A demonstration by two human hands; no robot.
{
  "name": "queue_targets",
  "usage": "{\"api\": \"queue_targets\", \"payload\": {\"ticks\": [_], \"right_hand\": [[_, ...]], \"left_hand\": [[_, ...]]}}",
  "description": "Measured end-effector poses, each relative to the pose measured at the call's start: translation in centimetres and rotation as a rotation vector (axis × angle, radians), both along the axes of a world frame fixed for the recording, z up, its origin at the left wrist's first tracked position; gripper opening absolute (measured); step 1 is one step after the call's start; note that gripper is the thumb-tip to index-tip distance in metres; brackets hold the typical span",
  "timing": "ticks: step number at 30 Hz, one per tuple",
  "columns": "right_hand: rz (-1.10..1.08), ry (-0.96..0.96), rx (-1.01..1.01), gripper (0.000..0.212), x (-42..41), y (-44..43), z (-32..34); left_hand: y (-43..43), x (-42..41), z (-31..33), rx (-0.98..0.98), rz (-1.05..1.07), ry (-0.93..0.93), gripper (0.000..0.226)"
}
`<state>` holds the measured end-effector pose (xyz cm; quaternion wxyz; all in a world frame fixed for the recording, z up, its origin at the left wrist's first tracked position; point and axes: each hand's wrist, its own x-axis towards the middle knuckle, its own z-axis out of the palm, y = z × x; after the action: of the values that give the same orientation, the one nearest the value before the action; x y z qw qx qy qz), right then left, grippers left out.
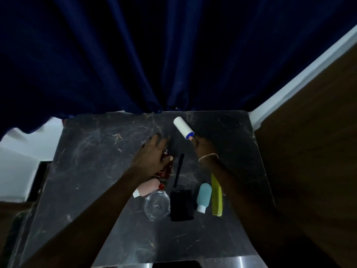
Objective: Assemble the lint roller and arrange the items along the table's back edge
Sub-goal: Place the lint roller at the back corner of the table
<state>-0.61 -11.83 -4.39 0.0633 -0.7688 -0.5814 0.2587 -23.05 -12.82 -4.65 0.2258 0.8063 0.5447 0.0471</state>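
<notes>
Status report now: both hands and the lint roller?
Right hand holds lint roller, near back edge. Left hand on red item. Comb, bottles unmoved.

1. The lint roller (pixel 183 128) sits toward the table's (pixel 92 151) back edge, held by the right hand (pixel 204 147).
2. The left hand (pixel 152 153) rests left of it, over a hair clip (pixel 165 169).
3. Nearer the front edge, left to right: capped bottle (pixel 147 189), glass jar (pixel 157 206), brush (pixel 180 198), squeeze bottle (pixel 203 197), comb (pixel 216 196).
</notes>
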Motion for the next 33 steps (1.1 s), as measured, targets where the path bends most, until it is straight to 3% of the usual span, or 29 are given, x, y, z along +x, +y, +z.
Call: {"api": "queue_targets", "payload": {"ticks": [6,16,24,29,33], "right_hand": [[0.000,0.083,0.157,0.033,3.2,-0.5,0.3],[-0.080,0.172,0.350,0.008,11.3,1.8,4.4],[-0.084,0.212,0.390,0.023,17.0,8.2,5.9],[-0.064,0.178,0.390,0.020,18.5,10.9,4.9],[-0.038,0.179,0.364,0.032,18.7,11.9,3.9]], "left_hand": [[5.3,5.8,-1.6,0.106,-0.105,-0.074,0.087],[8.5,16.5,-3.2,-0.001,-0.164,-0.265,0.048],[12.6,25.1,-3.8,-0.130,-0.015,-0.488,0.038],[14.7,27.3,-6.0,-0.102,0.045,-0.510,0.034],[15.2,27.8,-7.5,-0.145,0.052,-0.528,0.043]]}}
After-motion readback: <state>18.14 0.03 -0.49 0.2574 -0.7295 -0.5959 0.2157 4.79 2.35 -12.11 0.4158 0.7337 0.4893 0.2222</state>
